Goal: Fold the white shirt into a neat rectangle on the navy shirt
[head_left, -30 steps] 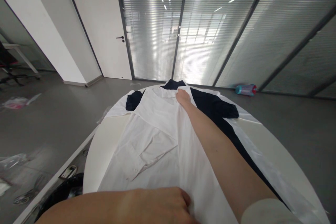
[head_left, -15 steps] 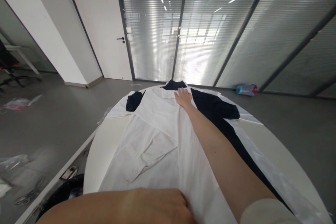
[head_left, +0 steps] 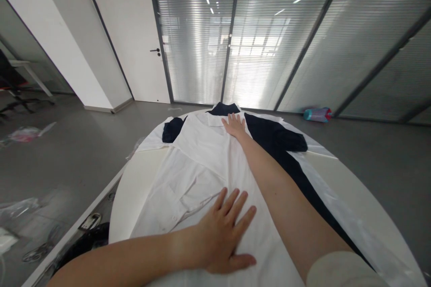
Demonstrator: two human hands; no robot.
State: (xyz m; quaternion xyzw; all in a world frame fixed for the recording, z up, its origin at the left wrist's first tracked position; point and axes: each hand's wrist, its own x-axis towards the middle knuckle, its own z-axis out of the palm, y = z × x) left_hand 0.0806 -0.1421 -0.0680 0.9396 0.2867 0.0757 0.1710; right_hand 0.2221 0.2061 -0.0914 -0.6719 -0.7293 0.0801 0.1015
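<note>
A white shirt (head_left: 202, 143) lies spread over the table, one sleeve (head_left: 191, 188) folded across its body with the buttoned cuff toward me. Beneath it shows a dark navy garment (head_left: 269, 132), with short sleeves reaching out to both sides and its collar at the far end. My left hand (head_left: 224, 233) is open, fingers spread, palm down over the shirt's near part. Near the shirt's collar, my right hand (head_left: 235, 126) rests flat with its fingers apart.
The white round table (head_left: 141, 179) holds more white fabric (head_left: 343, 210) under the dark garment. A black-lined bin (head_left: 89, 246) stands at the near left. Plastic wrappers (head_left: 25, 133) lie on the floor. A blue and red striped item (head_left: 317, 115) sits by the glass wall.
My left hand has moved forward and up from the near edge, its fingers now spread over the shirt. My right hand has stayed almost in place by the collar.
</note>
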